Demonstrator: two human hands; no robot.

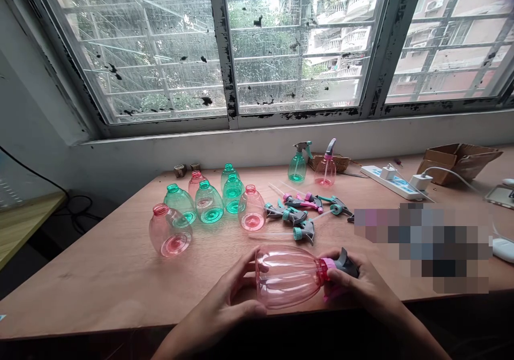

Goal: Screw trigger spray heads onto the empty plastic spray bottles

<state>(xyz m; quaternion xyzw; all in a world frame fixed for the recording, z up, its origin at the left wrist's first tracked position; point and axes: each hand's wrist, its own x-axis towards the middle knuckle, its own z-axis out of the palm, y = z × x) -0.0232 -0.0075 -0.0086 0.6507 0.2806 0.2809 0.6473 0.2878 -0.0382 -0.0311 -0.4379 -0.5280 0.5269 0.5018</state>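
Observation:
A clear pink spray bottle (287, 277) lies sideways between my hands, above the table's front edge. My left hand (241, 290) is wrapped round its wide base. Fingers of my right hand (353, 277) close round the grey and pink spray head (343, 264) at the bottle's neck. Part of the trigger is hidden by that hand. Beyond the bottle lies a pile of loose spray heads (295, 215), grey with teal or pink parts, some with clear tubes. To their left stand several bottles without heads, among them a pink bottle (171, 231) and a green bottle (209, 203).
Near the wall stand a green spray bottle (297, 164) and a pink spray bottle (326, 168), both with heads on. A white power strip (395, 182) with plugs and a cardboard box (455, 163) are at the back right. A blurred patch covers the right side.

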